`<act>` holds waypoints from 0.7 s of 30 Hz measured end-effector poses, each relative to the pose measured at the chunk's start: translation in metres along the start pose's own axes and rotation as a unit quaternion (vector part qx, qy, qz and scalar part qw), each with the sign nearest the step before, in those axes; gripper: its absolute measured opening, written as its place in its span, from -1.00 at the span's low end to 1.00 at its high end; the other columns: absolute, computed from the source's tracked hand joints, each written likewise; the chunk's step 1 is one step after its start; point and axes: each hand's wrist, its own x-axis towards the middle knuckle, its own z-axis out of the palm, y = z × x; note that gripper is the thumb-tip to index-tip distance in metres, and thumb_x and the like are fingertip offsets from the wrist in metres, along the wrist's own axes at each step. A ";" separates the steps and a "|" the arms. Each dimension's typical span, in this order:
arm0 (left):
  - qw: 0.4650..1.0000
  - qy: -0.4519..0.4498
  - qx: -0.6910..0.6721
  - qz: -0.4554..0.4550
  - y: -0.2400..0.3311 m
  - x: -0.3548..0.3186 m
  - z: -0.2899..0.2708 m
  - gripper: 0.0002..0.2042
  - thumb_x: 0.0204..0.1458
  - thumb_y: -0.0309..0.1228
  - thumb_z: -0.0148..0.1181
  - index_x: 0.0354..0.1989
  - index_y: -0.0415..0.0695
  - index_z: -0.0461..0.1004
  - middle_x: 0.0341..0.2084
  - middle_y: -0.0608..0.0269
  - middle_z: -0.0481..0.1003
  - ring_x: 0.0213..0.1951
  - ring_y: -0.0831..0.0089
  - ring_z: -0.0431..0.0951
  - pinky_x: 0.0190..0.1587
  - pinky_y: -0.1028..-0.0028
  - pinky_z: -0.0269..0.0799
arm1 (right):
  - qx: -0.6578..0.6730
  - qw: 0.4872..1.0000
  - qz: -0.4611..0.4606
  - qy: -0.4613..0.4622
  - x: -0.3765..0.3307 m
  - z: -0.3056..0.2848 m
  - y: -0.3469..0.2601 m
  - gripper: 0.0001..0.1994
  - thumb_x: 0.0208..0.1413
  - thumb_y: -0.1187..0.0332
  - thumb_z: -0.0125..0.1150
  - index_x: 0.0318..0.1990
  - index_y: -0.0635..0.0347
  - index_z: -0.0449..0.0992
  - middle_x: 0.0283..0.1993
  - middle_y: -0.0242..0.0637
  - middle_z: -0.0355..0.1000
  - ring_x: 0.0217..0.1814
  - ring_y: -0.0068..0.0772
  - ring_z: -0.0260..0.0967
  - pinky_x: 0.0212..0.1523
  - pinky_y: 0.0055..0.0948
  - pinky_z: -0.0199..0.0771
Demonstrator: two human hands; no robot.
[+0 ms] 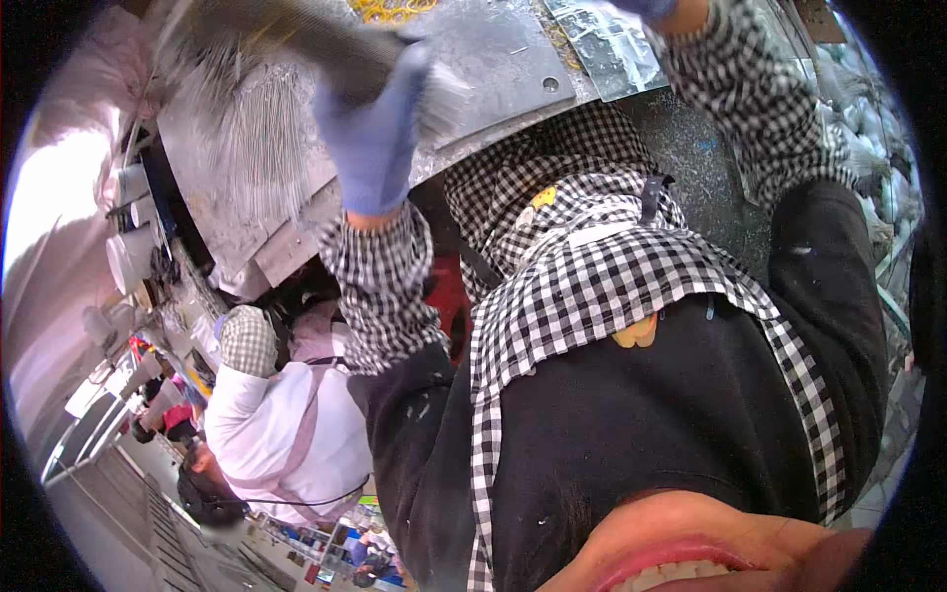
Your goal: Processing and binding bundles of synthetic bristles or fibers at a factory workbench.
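My left hand [375,148], in a blue-violet glove, is closed around a dark grey, bar-like thing [306,54] smeared by motion. Its kind is not clear. Thin grey strands [261,148] fan out below it over the metal worktable [493,74], like bristles or fine wires. More blurred strands show to the right of the hand. My right hand [651,6], gloved in the same colour, is mostly cut off by the top edge, near a clear plastic sheet [617,54]. Its fingers are out of sight.
Yellow rubber bands [390,9] lie at the table's far side. A person in a white top [296,424] sits close on the left, near white containers [128,259]. Bundles of pale strands and clear plastic [878,187] are piled at the right. Something red [449,296] stands below the table edge.
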 end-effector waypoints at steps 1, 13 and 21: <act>0.997 0.050 -0.056 -0.021 0.009 -0.011 -0.005 -0.76 0.04 -0.46 0.30 -0.11 -0.20 0.52 -0.28 0.18 0.59 -0.21 0.41 0.60 -0.07 0.44 0.52 | 0.053 0.997 0.062 0.004 -0.030 -0.002 -0.027 -0.69 0.26 0.45 0.04 0.13 0.32 0.34 -0.20 -0.11 0.46 -0.21 -0.25 0.50 -0.33 -0.46 0.61; 0.599 0.068 -0.773 -0.199 -0.006 -0.017 0.042 -0.73 0.02 -0.29 0.28 -0.27 -0.24 0.42 -0.42 0.28 0.44 -0.51 0.58 0.49 -0.51 0.60 0.44 | -0.078 0.849 0.367 -0.372 -0.123 -0.020 -0.167 -0.46 -0.04 0.09 0.19 0.10 0.09 0.30 -0.15 -0.24 0.27 -0.07 -0.23 0.26 -0.06 -0.20 0.25; 0.606 0.088 -0.765 -0.200 0.018 -0.037 0.031 -0.85 0.17 -0.40 0.08 -0.35 -0.22 0.36 -0.55 0.32 0.39 -0.61 0.63 0.45 -0.59 0.64 0.43 | 0.042 0.883 0.335 -0.328 -0.117 -0.022 -0.174 -0.71 -0.02 0.35 0.19 -0.08 0.04 0.50 -0.14 -0.34 0.36 -0.08 -0.19 0.30 -0.05 -0.18 0.34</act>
